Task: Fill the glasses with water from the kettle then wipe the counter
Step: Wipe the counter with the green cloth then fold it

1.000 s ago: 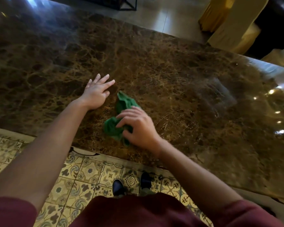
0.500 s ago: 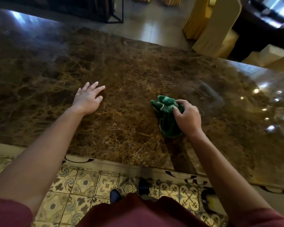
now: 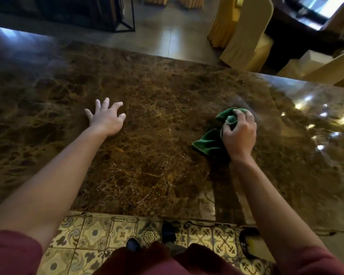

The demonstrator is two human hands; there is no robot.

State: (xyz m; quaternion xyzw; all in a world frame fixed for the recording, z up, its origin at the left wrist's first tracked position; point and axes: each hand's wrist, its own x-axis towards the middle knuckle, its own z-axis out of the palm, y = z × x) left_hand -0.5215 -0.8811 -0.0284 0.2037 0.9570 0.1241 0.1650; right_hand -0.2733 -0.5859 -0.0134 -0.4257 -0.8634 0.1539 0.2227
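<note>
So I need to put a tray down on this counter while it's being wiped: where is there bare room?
The widest bare stretch of counter lies between the left hand, pressed flat, and the green cloth gripped by the right hand. The far strip beyond both hands is bare too. Only around the cloth is it busy.

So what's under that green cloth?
The cloth lies on the brown marble counter, gripped by the right hand. The patch beneath it is covered, so whether it is wet can't be seen.

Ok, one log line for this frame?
phase: wiping | right hand: grips crumpled green cloth on brown marble counter | left hand: braced on counter
</note>
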